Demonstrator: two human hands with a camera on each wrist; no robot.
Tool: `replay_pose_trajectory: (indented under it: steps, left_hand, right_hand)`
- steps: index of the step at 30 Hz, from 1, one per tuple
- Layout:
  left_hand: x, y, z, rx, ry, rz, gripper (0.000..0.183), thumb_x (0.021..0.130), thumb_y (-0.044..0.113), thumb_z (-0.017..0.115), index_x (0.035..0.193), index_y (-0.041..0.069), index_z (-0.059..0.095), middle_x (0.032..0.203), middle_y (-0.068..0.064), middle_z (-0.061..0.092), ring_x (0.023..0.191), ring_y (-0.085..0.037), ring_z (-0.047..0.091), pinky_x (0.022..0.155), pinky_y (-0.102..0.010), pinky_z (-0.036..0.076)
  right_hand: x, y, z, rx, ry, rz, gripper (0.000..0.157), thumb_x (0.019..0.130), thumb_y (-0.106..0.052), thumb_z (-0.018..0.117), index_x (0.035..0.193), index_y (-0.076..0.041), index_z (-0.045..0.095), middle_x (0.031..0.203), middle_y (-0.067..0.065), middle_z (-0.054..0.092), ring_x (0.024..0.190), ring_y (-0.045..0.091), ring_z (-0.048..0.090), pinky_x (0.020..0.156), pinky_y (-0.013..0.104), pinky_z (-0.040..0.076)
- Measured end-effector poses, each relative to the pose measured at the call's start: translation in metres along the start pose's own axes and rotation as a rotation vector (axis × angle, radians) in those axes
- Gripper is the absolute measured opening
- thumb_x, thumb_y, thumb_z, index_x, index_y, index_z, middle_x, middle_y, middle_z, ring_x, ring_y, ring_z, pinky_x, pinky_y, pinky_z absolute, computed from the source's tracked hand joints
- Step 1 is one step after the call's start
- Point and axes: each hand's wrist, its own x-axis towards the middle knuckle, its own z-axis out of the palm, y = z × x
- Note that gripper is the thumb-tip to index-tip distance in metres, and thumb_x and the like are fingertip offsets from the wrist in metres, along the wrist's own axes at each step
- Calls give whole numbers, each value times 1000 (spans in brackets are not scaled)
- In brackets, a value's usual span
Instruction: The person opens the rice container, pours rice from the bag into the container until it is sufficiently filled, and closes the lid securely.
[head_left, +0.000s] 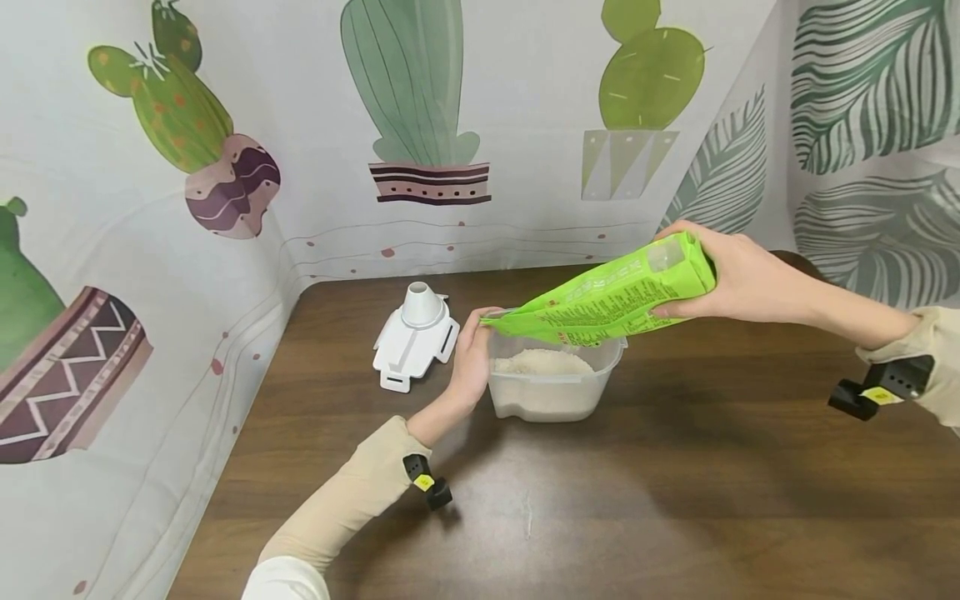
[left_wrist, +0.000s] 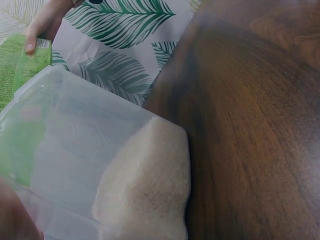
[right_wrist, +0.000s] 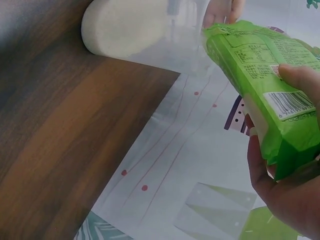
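Observation:
A green rice bag lies tilted over a clear plastic container, its mouth lower at the left. My right hand grips the bag's raised bottom end, the thumb on one face and fingers on the other in the right wrist view. With its fingertips my left hand pinches the bag's mouth at the container's left rim. White rice is heaped inside the container, which stands on the table. The bag covers part of the container's opening, and whether grains are falling is hidden.
A white lid with a cone-shaped spout lies on the brown wooden table, left of the container. Behind the table's back edge hangs a white cloth printed with cacti and leaves.

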Motion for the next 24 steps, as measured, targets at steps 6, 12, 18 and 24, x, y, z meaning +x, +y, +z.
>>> replay_pose_trajectory:
  steps: [6,12,18,24]
  left_hand:
    - [1,0,0,-18,-3,0,35,99,9,31,121,-2,55,126,-20,58,123,-27,50,107,-39,35]
    - [2,0,0,-12,-3,0,36,97,8,30,121,-3,56,126,-20,57,120,-28,51,105,-37,37]
    - [1,-1,0,-4,-5,-8,36,98,9,30,121,-2,56,126,-19,58,122,-28,51,107,-39,36]
    - [1,1,0,-18,-10,0,36,98,9,30,120,-2,55,123,-20,59,122,-28,51,107,-39,35]
  right_hand:
    - [0,0,-2,-19,3,14,67,63,-25,91,117,-21,53,93,-3,70,68,4,61,57,23,47]
    - [0,1,-3,-27,5,3,66,62,-25,91,116,-19,53,92,-4,70,68,4,62,57,23,47]
    - [2,0,-5,-45,4,-15,67,62,-28,91,117,-20,54,92,-4,70,70,3,61,59,23,46]
    - [4,-2,-7,-68,-7,1,66,64,-30,90,118,-21,54,90,-5,69,69,5,60,59,24,46]
